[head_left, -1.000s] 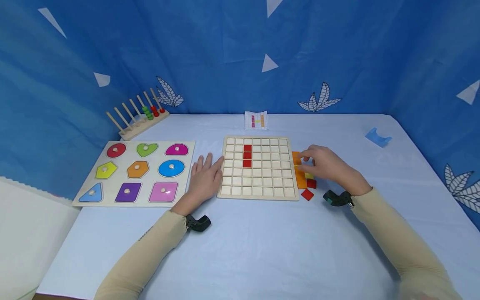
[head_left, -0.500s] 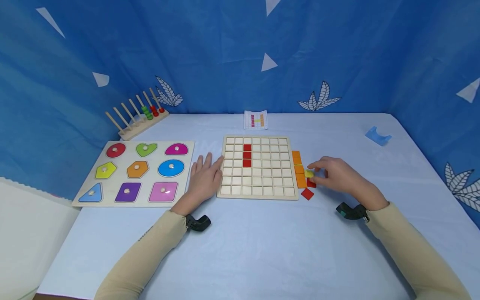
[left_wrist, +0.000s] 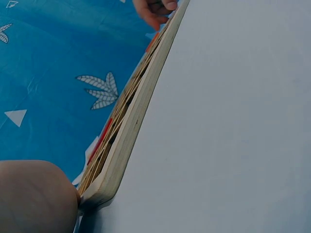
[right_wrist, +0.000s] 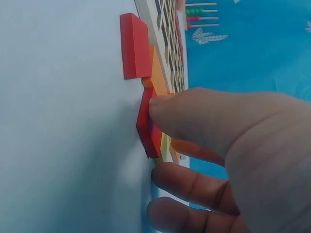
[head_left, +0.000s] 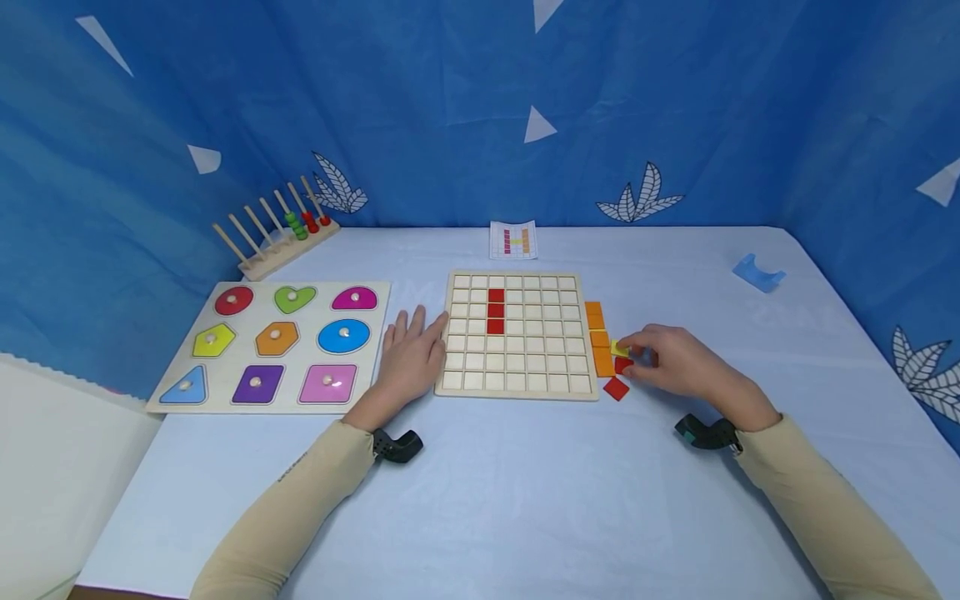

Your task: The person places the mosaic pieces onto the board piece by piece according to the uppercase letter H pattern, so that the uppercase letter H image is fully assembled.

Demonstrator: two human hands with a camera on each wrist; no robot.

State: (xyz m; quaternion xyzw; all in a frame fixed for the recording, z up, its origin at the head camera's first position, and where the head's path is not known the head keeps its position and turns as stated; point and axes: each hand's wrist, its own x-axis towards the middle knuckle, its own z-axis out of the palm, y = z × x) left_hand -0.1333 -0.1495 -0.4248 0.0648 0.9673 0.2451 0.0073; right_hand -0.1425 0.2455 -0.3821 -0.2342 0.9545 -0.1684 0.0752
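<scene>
A wooden grid board lies mid-table, with red square tiles in one column. My left hand rests flat with spread fingers, its thumb at the board's left edge; the left wrist view shows the thumb against the board's corner. My right hand is over the loose tiles right of the board. Its thumb touches a red tile, and the index finger reaches a yellow tile. Whether they pinch a tile is hidden. Another red tile lies nearer me, beside the orange tiles.
A knobbed shape puzzle lies left of my left hand, with a bead-and-peg stand behind it. A printed pattern card lies beyond the board. A blue plastic piece is at the back right.
My right hand has moved from the orange tiles toward me and right, to the yellow and red tiles, lowering onto them. My left hand has stayed in place.
</scene>
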